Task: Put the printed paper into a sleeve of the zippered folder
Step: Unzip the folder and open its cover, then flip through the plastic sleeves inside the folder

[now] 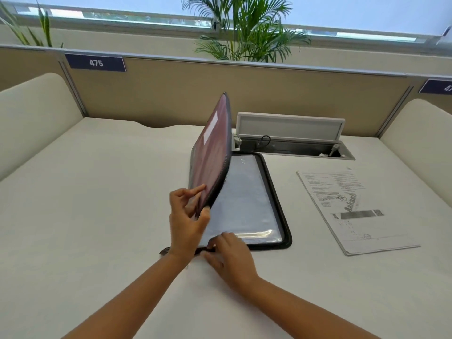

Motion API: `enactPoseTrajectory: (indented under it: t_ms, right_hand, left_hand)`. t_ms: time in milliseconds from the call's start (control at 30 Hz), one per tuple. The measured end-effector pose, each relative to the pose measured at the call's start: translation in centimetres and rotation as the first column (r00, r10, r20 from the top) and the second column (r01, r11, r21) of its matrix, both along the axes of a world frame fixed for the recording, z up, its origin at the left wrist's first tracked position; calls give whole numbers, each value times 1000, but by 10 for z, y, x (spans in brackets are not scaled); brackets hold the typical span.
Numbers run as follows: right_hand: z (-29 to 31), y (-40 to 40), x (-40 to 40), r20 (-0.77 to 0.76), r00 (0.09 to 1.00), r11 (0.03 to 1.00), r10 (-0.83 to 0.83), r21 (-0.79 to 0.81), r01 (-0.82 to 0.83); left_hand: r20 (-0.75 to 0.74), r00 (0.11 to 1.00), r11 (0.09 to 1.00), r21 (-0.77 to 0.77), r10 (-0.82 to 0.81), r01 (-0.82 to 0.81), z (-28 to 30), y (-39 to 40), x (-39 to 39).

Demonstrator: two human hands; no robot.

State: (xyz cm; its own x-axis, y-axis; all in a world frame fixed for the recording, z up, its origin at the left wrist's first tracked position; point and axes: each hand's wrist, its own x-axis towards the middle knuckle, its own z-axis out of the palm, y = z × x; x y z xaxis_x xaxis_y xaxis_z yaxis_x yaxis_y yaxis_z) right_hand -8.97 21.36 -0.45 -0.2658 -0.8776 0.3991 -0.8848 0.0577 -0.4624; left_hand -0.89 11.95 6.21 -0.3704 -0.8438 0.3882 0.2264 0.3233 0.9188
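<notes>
Printed paper: flat on desk, well to the right of both hands, apart from folder, untouched; text side up, long edge angled away.

Zippered folder: directly ahead of hands, part-open. Back half flat on desk, black zip border visible along right and near edges. Clear sleeves exposed inside, glossy at the near end, lying flat on back half.

Front cover: reddish, raised steeply, hinged along left side, near corner pinched by left hand, thumb on inner side and fingers on outer face. Zip teeth visible along cover's free edge.

Right hand: just right of left hand, at folder's near edge, palm down, fingers bent against zip border and bottom edge of sleeves. Whether pinching or only pressing: cannot tell.

Small dark item just behind left wrist, on desk at folder's near left corner; possibly zip pull, not resolvable.

Beyond the hands, past the folder's far end: open cable hatch set in desk, lid tilted up, cable loop inside. Farther still: tan partition with number plate "475" up left of hands, second plate cut off at right. Palm plant and window strip behind partition. Cream side dividers far left and far right of hands.
</notes>
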Motion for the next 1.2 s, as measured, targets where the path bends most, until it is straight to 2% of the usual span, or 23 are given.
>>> enactPoseTrajectory:
  t_ms: [167, 367, 467, 600, 733, 867, 967, 1067, 1133, 1200]
  right_hand:
    - [0, -5, -40, -10, 987, 987, -161, 25, 161]
    - [-10, -9, -69, 34, 978, 951, -205, 242, 191]
    - [-16, -9, -70, 38, 974, 928, -222, 316, 199]
    - [-18, -9, -70, 20, 975, 923, -220, 327, 202]
    - [-20, -9, -72, 13, 979, 928, -202, 322, 187]
    - [-21, -9, -74, 9, 981, 931, -191, 317, 179]
    - [-21, -6, -79, 18, 981, 934, -191, 312, 176]
    - [-22, -3, -85, 14, 982, 931, -190, 319, 176]
    - [-22, -1, -87, 14, 981, 932, -195, 314, 181]
    - [-22, 1, -89, 17, 980, 934, -200, 305, 185]
  left_hand:
    - [-37, 966, 965, -40, 257, -258, -2, -11, 12]
    - [-4, 928, 925, -66, 374, -373, -6, -26, 25]
    - [-34, 888, 888, 28, 460, -459, -7, -30, 29]
    - [36, 780, 742, 284, 625, -608, -13, -53, 40]
    - [61, 715, 613, 466, 697, -638, -23, -73, 60]
    - [221, 693, 460, 606, 687, -649, -43, -89, 76]
    - [312, 728, 338, 729, 611, -596, -55, -95, 84]
    - [338, 739, 304, 752, 583, -584, -64, -96, 90]
    - [355, 701, 281, 733, 619, -619, -64, -99, 93]
    - [400, 636, 210, 714, 660, -667, -58, -107, 96]
